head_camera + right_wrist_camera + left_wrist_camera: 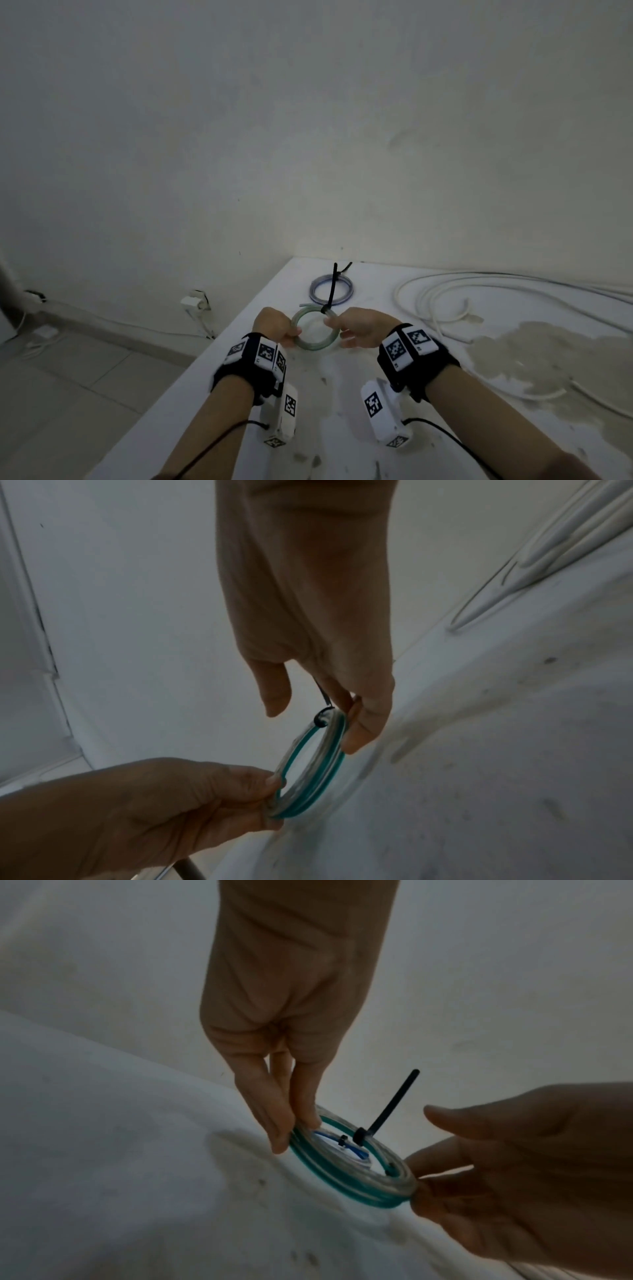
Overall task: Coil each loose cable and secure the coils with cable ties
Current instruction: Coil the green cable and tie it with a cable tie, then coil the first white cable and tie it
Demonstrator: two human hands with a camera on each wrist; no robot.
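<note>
A small coil of clear and green cable [317,344] is held just above the white table [342,411], between both hands. My left hand [294,335] pinches its left rim between thumb and fingers [279,1139]. My right hand [337,329] holds the right rim with its fingers [358,731] curled behind it, thumb lifted off. A black cable tie [331,287] circles the coil beside the right hand's fingers, and its tail [397,1102] sticks straight up. The left hand [219,791] also shows low in the right wrist view.
A second coil of blue and clear cable [318,286], with a black tie, lies further back on the table. Loose white cable [479,291] sprawls across the right side. The table's left edge drops to a tiled floor with plugs and wires [195,301].
</note>
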